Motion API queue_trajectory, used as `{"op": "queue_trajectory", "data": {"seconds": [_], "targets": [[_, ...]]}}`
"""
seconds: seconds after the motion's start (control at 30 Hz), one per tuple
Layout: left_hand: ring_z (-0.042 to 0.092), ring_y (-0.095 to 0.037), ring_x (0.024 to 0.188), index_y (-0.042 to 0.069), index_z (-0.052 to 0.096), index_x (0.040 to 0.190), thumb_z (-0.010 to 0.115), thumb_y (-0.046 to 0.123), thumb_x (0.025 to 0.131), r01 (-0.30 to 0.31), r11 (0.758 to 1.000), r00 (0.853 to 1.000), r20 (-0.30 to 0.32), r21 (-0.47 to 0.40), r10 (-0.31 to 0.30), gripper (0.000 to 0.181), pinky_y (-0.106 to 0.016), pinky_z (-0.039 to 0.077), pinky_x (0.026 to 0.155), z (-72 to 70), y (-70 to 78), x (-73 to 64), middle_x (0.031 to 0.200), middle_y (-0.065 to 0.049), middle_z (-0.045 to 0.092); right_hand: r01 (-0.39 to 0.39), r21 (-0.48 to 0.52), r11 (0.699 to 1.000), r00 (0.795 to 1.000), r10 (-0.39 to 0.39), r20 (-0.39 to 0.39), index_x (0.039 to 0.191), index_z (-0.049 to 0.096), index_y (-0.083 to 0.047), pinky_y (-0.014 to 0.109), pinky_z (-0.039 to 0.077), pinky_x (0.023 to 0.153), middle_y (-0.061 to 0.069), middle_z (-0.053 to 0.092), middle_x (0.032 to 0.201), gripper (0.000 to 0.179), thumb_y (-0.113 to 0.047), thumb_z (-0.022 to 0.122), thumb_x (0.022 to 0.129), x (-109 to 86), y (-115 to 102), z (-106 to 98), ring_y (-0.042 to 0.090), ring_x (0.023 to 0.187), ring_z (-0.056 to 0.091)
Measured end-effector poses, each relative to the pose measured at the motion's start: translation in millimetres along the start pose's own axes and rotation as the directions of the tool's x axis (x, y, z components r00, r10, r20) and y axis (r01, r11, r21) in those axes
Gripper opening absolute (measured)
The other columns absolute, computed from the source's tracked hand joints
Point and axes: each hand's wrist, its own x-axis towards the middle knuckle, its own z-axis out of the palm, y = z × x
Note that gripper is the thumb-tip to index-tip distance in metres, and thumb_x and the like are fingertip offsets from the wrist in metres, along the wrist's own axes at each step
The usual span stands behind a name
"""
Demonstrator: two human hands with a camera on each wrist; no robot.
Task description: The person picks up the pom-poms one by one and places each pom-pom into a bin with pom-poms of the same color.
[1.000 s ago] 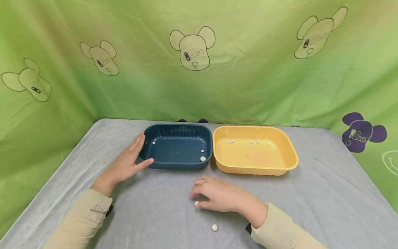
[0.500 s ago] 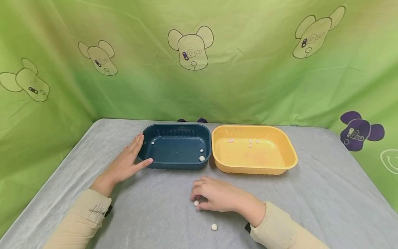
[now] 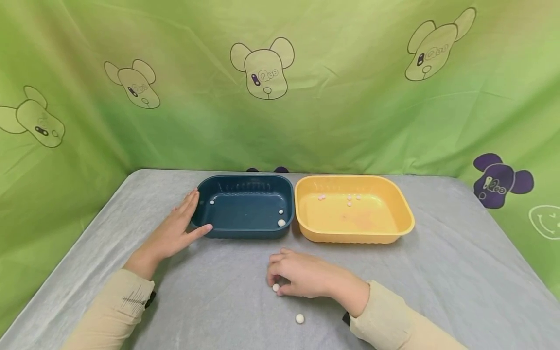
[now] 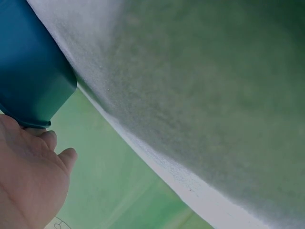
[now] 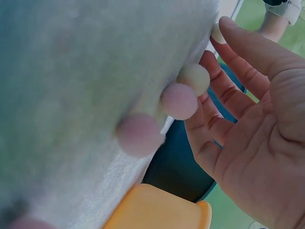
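My left hand (image 3: 171, 233) rests with straight fingers along the left rim of the dark blue tray (image 3: 245, 232), its thumb on the front edge. The left wrist view shows that hand (image 4: 33, 167) against the tray's underside corner. In front of the trays, my right hand (image 3: 306, 274) pinches a small white ball (image 3: 275, 288) between thumb and index finger. The right wrist view shows this white ball (image 5: 218, 34) at the thumb tip. Under the palm lie a cream ball (image 5: 196, 78) and fuzzy pink balls (image 5: 179, 101), hidden from the head view.
Right beside the blue tray stands a yellow tray (image 3: 354, 238) with several tiny pink balls (image 3: 349, 198). Inside the blue tray sit white balls (image 3: 281, 222). Another white ball (image 3: 299, 319) lies nearer on the grey cloth (image 3: 227, 301). A green curtain (image 3: 332, 121) hangs behind.
The head view has shifted slightly, so the scene slides left. My right thumb and index finger have drawn a little closer around the white ball; my left hand stays on the blue tray.
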Motion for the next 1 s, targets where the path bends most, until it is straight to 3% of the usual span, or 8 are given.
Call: {"op": "queue_trajectory", "data": {"seconds": [1.0], "targets": [[0.004, -0.033, 0.156, 0.012, -0.002, 0.160, 0.053, 0.058, 0.097, -0.003, 1.000, 1.000, -0.005, 0.006, 0.004, 0.096, -0.066, 0.011, 0.119, 0.7, -1.2, -0.5, 0.168, -0.012, 0.000, -0.005, 0.060, 0.998, 1.000, 0.005, -0.005, 0.082, 0.064, -0.024, 0.019, 0.043, 0.083, -0.014, 0.052, 0.088, 0.013, -0.023, 0.077, 0.087, -2.9, 1.5, 0.2, 0.003, 0.089, 0.042]]}}
